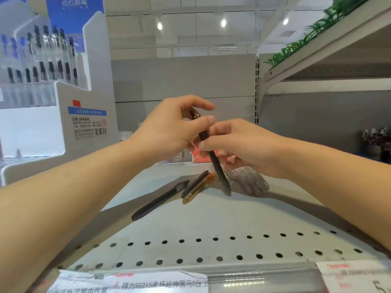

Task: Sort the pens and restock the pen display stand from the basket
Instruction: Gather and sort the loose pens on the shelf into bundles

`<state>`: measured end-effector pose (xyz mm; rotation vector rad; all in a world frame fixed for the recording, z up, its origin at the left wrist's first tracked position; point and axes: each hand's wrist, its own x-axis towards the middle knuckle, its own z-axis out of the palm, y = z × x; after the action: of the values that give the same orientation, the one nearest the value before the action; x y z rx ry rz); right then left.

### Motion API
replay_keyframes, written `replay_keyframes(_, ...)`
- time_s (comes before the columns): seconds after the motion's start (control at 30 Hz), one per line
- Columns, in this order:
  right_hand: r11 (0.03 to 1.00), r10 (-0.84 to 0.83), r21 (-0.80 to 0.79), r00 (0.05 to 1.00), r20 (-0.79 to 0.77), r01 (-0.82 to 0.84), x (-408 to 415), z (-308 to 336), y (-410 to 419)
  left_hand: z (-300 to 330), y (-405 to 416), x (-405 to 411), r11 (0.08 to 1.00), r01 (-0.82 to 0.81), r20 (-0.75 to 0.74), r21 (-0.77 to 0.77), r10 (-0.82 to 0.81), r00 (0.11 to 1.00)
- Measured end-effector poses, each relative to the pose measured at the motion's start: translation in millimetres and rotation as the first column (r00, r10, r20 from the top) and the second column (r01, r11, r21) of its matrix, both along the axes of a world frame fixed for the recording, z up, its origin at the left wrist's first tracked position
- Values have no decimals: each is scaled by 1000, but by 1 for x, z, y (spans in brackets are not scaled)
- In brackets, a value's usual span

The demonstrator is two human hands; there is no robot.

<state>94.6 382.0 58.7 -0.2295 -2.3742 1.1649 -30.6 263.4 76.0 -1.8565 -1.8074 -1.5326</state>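
Note:
Both hands hold one black pen (218,166) above the grey shelf (211,218), tip pointing down. My left hand (169,127) pinches its upper end between thumb and forefinger. My right hand (239,144) grips its middle. On the shelf below lie a long black pen (160,200), a dark brown pen (194,183) and an amber pen (197,189) side by side. A clear packet of pens (251,182) lies under my right hand. The white pen display stand (61,98) rises at the left, with rows of pens in it. No basket is in view.
An upper shelf (317,66) with green plastic grass juts out at the right. Small boxes and a red card (201,158) sit behind the hands. Dark items (376,142) stand at the far right. Price labels (148,282) run along the shelf's front edge.

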Motion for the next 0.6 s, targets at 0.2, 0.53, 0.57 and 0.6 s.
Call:
replay_keyframes(0.2,993,-67,94,997,-46,71,3,5,9,7,1,-24,969,-206,-93,-136,195,977)
replay_keyframes(0.53,991,-95,90,992,-85,102,3,8,14,-5,13,-34,568,-502,-528,-652,136,839)
replay_keyframes(0.57,990,-91,99,992,-93,100,4,9,14,-2,13,-35,658,-500,-508,-563,202,837)
replay_keyframes(0.6,988,-95,110,991,-93,105,4,9,15,0,14,-35,752,-472,-444,-461,265,856)
